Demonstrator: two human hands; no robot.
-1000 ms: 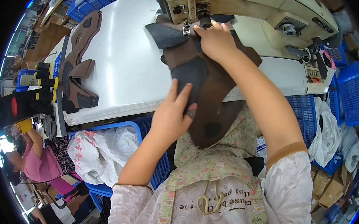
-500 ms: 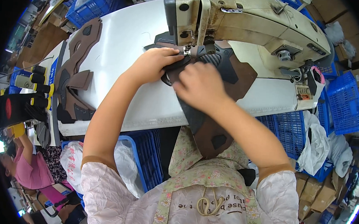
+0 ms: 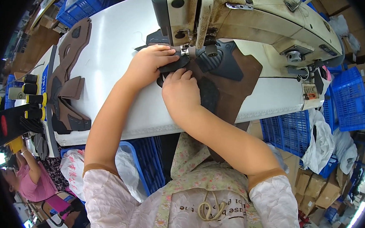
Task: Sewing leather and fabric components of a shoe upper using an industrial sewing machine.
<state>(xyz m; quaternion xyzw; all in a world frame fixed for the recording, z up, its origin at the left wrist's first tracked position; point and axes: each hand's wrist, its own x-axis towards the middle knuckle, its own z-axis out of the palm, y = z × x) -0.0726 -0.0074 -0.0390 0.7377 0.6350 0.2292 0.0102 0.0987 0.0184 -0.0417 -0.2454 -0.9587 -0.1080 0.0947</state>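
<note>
Brown piece: thin, soft, light; it likely bends easily, best pressed flat near the worktop's front edge.
Left hand: fingers flat on it.
Right hand: fingers pressing it.

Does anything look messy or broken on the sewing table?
Nothing looks broken. The brown piece hangs over the table's front edge, while both hands press it flat under the sewing machine. Cut pieces lie stacked at the left.
</note>
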